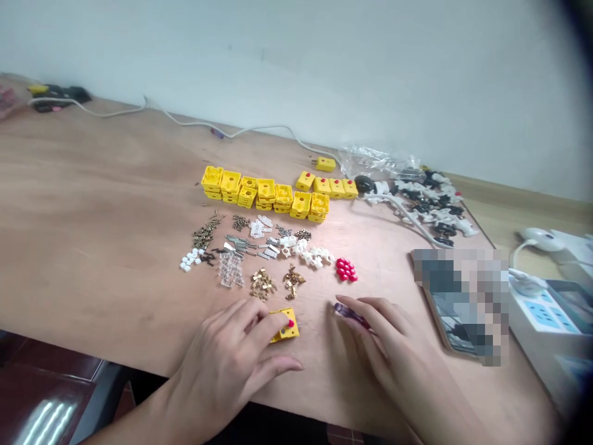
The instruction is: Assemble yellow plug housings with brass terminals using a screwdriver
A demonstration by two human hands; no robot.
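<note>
My left hand [236, 352] lies over a small yellow plastic housing [288, 330] near the table's front edge. Its index finger presses on the housing beside a red button [290, 323], while the thumb reaches out apart from it. The curled fingers hide the housing's left part. To the right, my right hand [384, 334] pinches a short purple translucent handle [351, 313], like a screwdriver's; its other end is hidden under the fingers. Just beyond the hands lie small brass parts [263, 284], copper-coloured pieces [293, 279] and a cluster of red buttons [346, 269].
Stacked yellow housings [266, 193] form a row behind sorted clear plates [230, 270], white caps [191, 259], metal strips [239, 245] and white rings [308, 252]. Yellow housings with red buttons [323, 184] stand farther back. A phone [456, 309] and power strip [542, 309] are at right.
</note>
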